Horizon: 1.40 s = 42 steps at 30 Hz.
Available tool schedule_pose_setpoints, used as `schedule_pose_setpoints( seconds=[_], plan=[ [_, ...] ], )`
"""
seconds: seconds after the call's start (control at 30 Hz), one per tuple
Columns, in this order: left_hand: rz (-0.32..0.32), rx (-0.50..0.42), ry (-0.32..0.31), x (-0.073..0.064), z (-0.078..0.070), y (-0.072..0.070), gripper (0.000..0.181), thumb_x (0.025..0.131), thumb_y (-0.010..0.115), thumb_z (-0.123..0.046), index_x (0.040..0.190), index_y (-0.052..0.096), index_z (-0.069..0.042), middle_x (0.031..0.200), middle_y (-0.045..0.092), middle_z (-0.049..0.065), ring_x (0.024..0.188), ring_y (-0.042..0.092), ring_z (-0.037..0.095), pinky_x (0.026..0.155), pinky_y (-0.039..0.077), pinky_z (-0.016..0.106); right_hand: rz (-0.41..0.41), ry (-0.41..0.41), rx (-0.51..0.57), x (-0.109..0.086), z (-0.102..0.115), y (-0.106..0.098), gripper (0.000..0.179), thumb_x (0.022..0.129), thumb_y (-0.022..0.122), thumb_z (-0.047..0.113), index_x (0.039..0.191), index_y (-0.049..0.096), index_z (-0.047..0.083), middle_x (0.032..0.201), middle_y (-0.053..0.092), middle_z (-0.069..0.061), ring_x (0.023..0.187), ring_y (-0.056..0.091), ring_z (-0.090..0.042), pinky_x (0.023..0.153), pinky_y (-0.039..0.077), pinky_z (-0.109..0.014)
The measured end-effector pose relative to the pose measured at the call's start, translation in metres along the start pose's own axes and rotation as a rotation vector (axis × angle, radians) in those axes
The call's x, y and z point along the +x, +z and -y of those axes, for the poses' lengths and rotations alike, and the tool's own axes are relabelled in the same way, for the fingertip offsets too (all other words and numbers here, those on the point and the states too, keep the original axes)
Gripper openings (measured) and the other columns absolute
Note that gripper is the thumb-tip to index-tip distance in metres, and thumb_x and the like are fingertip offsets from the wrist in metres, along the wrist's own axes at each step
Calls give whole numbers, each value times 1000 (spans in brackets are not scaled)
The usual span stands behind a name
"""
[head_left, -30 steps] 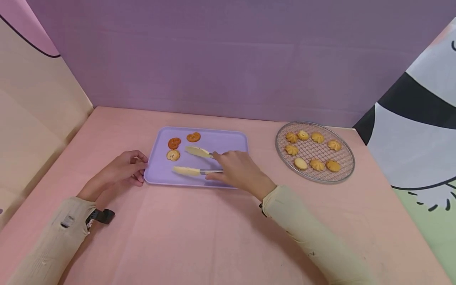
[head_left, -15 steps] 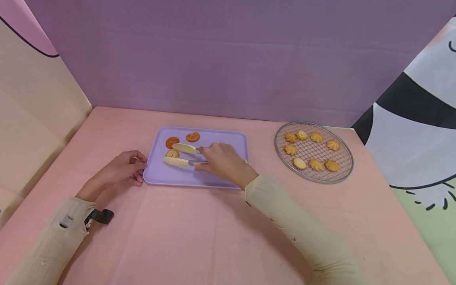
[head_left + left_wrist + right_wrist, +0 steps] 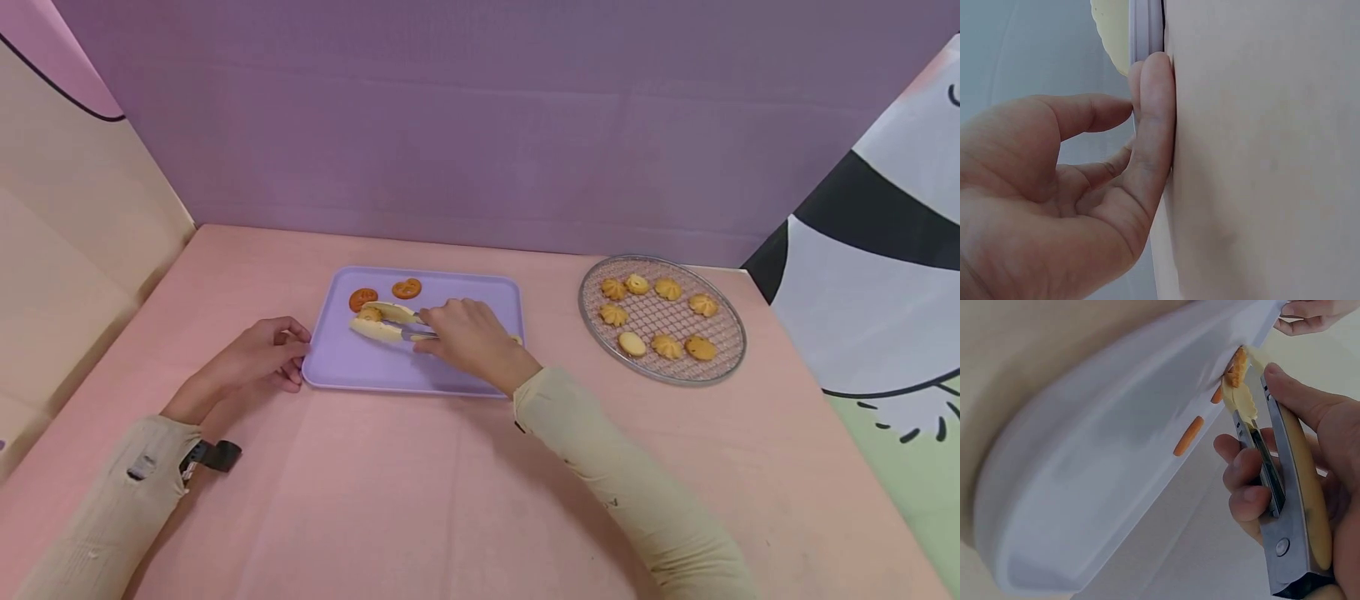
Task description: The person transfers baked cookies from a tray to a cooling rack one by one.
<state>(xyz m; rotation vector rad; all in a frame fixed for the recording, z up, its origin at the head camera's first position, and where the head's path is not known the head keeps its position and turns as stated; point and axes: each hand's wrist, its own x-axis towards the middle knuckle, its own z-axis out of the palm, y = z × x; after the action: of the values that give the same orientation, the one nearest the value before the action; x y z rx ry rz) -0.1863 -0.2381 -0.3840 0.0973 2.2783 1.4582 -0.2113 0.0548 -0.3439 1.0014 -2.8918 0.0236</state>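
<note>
On the lavender tray (image 3: 337,367), my right hand (image 3: 476,340) grips a pair of tongs (image 3: 1300,506) with pale scalloped tips. A round golden cookie (image 3: 1237,365) stands tipped up between those tips, partly hidden by them in the head view. Two brown pretzel-shaped cookies lie close by, one (image 3: 363,298) just behind the tips and the other (image 3: 407,288) farther back. At the tray's left edge, my left hand (image 3: 258,354) holds the rim between thumb and fingers, its fingers low along the table.
A round wire-mesh rack (image 3: 660,367) with a metal rim stands on the right, bearing several cookies (image 3: 667,288). Another cookie (image 3: 516,338) shows partly beyond my right hand on the tray. A purple wall (image 3: 480,150) rises behind the pink table (image 3: 375,483).
My right hand has moved left and away from me with the tongs. Their tips have come together around the round cookie, tilting it up. The left hand has stayed put.
</note>
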Motion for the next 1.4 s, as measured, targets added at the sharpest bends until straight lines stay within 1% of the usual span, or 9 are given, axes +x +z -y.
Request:
schedule_pose_setpoints(
  seconds=[0.2,0.4,0.5,0.73,0.83,1.0,1.13,1.23,1.4],
  plan=[
    [2,12,1,-1,0,-1,36,91,49,-14,117,36,8,79,54,16,61,60,20,63,57,37,3,9,-4,-2,0,2,42,79,62,47,106,63,15,64,53,5,56,48,-13,43,40,-27],
    [-5,24,-1,0,0,-1,36,91,49,-15,117,37,7,80,54,16,62,60,20,63,57,36,-11,9,-83,-5,2,2,51,78,58,54,111,59,16,64,51,5,55,48,-14,40,39,-28],
    [-6,30,-2,1,0,0,35,91,49,-15,116,38,7,81,54,16,62,61,20,63,57,36,-17,2,-112,-8,4,2,50,79,57,54,112,59,15,64,53,4,53,48,-13,39,40,-28],
    [-7,33,-1,2,0,0,33,91,48,-14,115,38,7,81,54,17,62,61,22,63,57,37,-81,-35,-176,-14,9,0,45,82,56,50,109,61,14,65,59,1,51,49,-14,40,42,-29],
    [-5,28,-5,2,1,-1,33,91,48,-14,115,38,6,81,53,17,62,61,21,63,57,37,-103,-43,-179,-19,9,-2,45,83,55,50,110,60,14,64,59,2,50,50,-13,40,42,-27],
    [-4,23,-9,2,1,-1,33,91,49,-14,115,38,7,81,53,17,62,61,21,63,57,37,-159,-59,-154,-31,5,-8,44,83,56,48,112,59,14,61,57,4,48,48,-12,40,41,-25],
    [1,17,2,1,-1,-1,34,91,49,-13,115,37,8,80,53,17,62,61,21,63,57,37,-203,-76,-149,-43,-2,-12,46,83,56,47,114,59,13,62,57,3,46,45,-10,39,39,-24],
    [1,16,6,0,-1,-1,35,91,49,-13,116,37,8,80,54,17,61,60,20,63,57,37,-235,-79,-160,-53,-6,-14,48,83,55,48,116,58,12,65,60,0,46,44,-10,37,37,-25],
    [1,17,5,0,0,0,35,91,49,-13,116,37,8,80,54,17,62,60,21,63,57,37,-279,-78,-202,-67,-11,-17,49,83,54,50,116,57,13,64,59,0,43,42,-11,33,32,-25]
  ],
)
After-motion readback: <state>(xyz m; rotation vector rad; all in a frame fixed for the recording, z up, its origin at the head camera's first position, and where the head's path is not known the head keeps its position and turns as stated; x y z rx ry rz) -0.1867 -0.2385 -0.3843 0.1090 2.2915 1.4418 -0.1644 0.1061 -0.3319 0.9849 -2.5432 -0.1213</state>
